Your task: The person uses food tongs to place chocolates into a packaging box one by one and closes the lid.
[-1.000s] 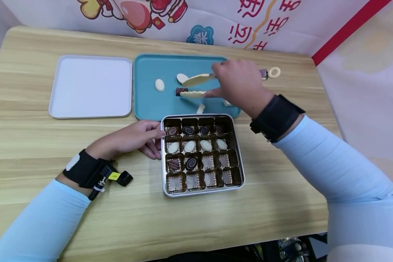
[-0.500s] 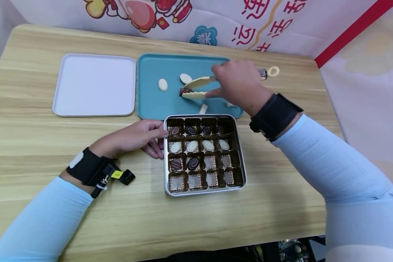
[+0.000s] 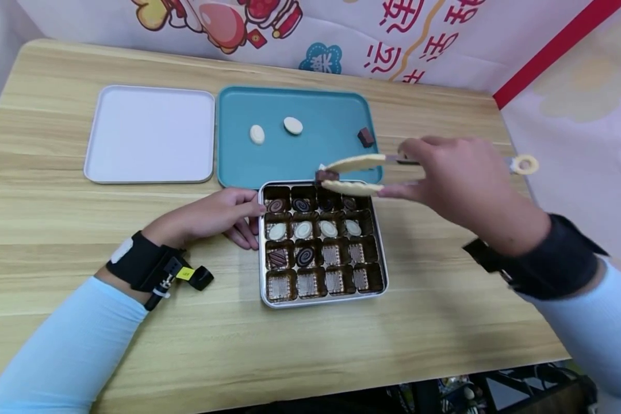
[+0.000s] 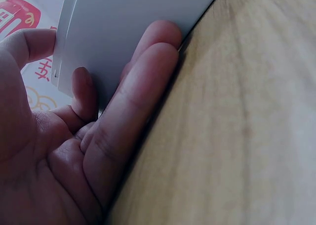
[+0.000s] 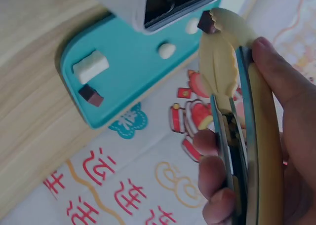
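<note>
My right hand [image 3: 460,184] grips cream-tipped tongs [image 3: 359,163], whose ends pinch a dark brown chocolate block [image 3: 326,175]. It overlaps the far rim of a metal chocolate tin [image 3: 323,303] in the head view. At the tin's left side, my left hand [image 3: 212,215] holds on, thumb at the rim and fingers [image 4: 133,101] against the outer wall. Inside the gold-brown divided insert, swirl chocolates [image 3: 301,205] fill the far row and white oval ones [image 3: 303,230] the second. The third row has a striped square [image 3: 277,258] and a dark swirl [image 3: 305,257] at left.
Behind the tin lies a teal tray [image 3: 238,167] with two white ovals [image 3: 292,125] and a dark block [image 3: 365,137]; the right wrist view also shows a white block [image 5: 91,67] there. A white tray [image 3: 150,135] sits to its left. A printed cloth [image 3: 445,34] hangs behind the table.
The right hand has brought the tongs and the pinched chocolate block toward me and to the right, off the teal tray to the tin's far edge. The left hand has stayed at the tin.
</note>
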A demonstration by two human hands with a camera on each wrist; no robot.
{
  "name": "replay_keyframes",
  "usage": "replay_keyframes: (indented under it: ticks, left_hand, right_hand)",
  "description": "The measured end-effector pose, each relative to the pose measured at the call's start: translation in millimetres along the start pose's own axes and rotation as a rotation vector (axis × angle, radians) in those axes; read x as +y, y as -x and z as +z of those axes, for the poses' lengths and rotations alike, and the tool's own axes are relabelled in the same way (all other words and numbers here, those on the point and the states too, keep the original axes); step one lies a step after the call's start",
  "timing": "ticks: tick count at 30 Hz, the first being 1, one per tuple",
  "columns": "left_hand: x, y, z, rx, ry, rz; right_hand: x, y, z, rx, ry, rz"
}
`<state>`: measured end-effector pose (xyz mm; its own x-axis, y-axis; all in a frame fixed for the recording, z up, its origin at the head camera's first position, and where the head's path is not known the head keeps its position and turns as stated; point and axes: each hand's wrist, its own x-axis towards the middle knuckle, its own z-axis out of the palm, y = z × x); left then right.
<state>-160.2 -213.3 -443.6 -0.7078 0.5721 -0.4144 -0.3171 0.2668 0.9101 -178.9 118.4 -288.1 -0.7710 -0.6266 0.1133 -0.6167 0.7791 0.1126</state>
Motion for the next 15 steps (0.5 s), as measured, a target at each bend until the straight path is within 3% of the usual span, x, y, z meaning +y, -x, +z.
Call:
replay_keyframes:
  ticks: [4, 8, 11, 15]
  left_hand:
    - [-0.5, -1.7, 0.1, -0.004, -0.007, -0.003]
    - [0.2, -2.3, 0.1, -0.003, -0.013, 0.003]
    - [0.9, -1.4, 0.2, -0.001, -0.007, 0.002]
    - [0.6, -0.6, 0.4, -0.006, 0.008, -0.005]
  right_hand:
    - [-5.5, 31.1, -9.2, 0.02, -0.014, -0.092]
    - [-13.6, 53.3, -11.3, -0.031, -0.005, -0.158]
    - [-19.6, 61.9, -9.4, -0.083, 0.017, -0.157]
    - [-25.1, 63.8, -3.7, -0.076, 0.031, -0.163]
